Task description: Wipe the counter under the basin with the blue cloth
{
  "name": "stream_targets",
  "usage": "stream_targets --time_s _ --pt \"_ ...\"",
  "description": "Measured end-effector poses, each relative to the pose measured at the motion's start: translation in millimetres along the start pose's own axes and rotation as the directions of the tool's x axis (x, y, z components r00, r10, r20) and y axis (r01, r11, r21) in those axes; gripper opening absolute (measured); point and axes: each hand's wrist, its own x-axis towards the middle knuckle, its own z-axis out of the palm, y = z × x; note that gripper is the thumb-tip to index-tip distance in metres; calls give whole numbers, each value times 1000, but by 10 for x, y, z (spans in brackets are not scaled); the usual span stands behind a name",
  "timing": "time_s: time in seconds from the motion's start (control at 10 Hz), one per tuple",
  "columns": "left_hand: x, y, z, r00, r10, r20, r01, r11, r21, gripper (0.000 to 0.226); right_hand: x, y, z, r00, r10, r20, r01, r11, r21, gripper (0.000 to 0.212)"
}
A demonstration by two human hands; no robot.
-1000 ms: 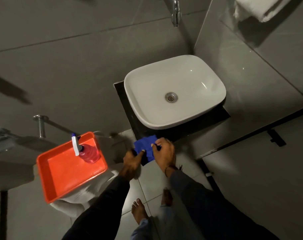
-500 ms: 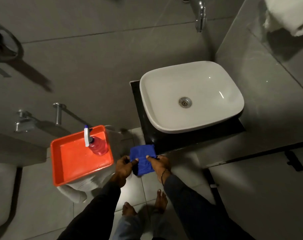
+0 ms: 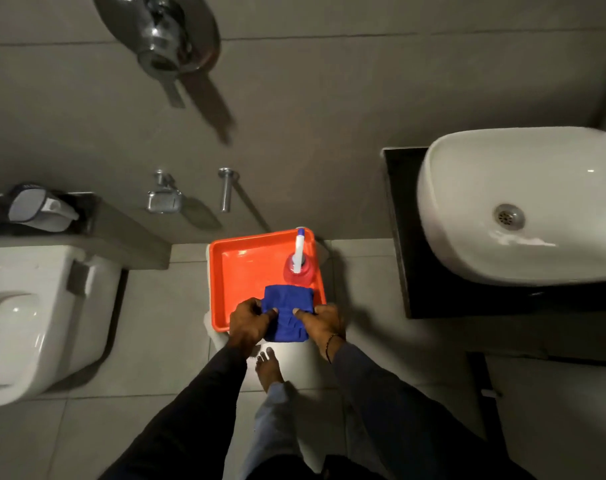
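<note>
Both my hands are clamped on the blue cloth (image 3: pixel 287 311): my left hand (image 3: pixel 247 322) pinches its left edge, my right hand (image 3: pixel 322 323) its right edge, and the cloth hangs bunched between them. It sits over the near right corner of the orange tray (image 3: pixel 246 271), just in front of the red spray bottle (image 3: pixel 298 268) standing in that tray. The desk (image 3: pixel 403 237), a dark slab under the white basin (image 3: pixel 523 202), lies well apart to my right, with no cloth on it; I judge wiping not yet begun.

Risks noted: the cloth's far edge is near the bottle, so a careless lift could tip it. The tray appears perched on a narrow white support, so downward pressure at its near corner might upset it. The floor tiles (image 3: pixel 163 358) are glossy under my bare foot (image 3: pixel 268 370); a hasty turn toward the basin could slip.
</note>
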Motion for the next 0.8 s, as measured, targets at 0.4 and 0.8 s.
stream_targets --time_s 0.4,0.8 --pt "1179 55 -628 996 -47 73 27 969 247 36 666 -608 1088 997 63 -50 -63 998 15 28" --pt "993 -25 -662 985 -94 141 32 919 393 47 433 -434 726 987 81 -136 -81 997 8 23"
